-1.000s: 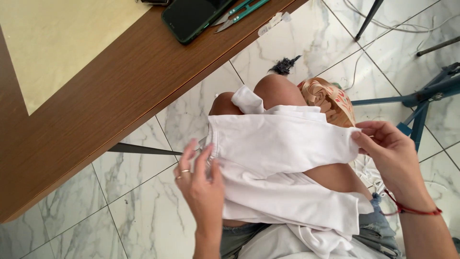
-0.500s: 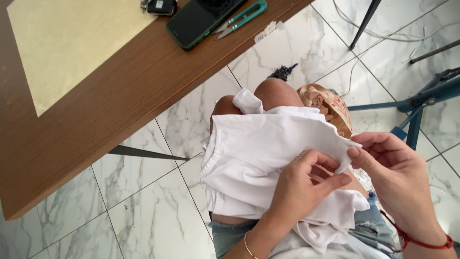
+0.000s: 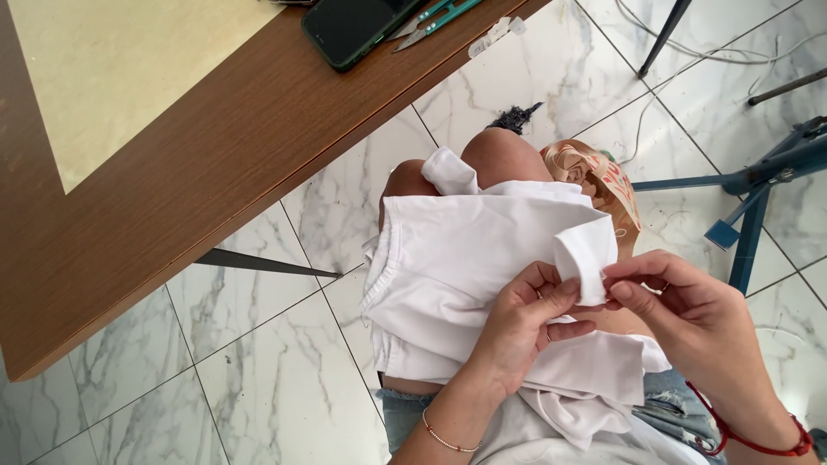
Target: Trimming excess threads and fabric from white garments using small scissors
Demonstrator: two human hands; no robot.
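Garment on lap; left hand and right hand grips pinched on folded corner. Loose hold, fold may slip open.

The floor is white marble-look tile with grey veins and thin dark grout lines running on the slant. A wooden table fills the upper left; its brown rim frames a pale yellow inset. Near the table's far edge lie a dark phone, teal snips and a small white scrap. A dark bar shows under the table's edge. At right stands a blue metal stand, with a thin dark leg beyond it. Pale cables trail over the tiles at upper right. Light is bright and even, with soft shadows.
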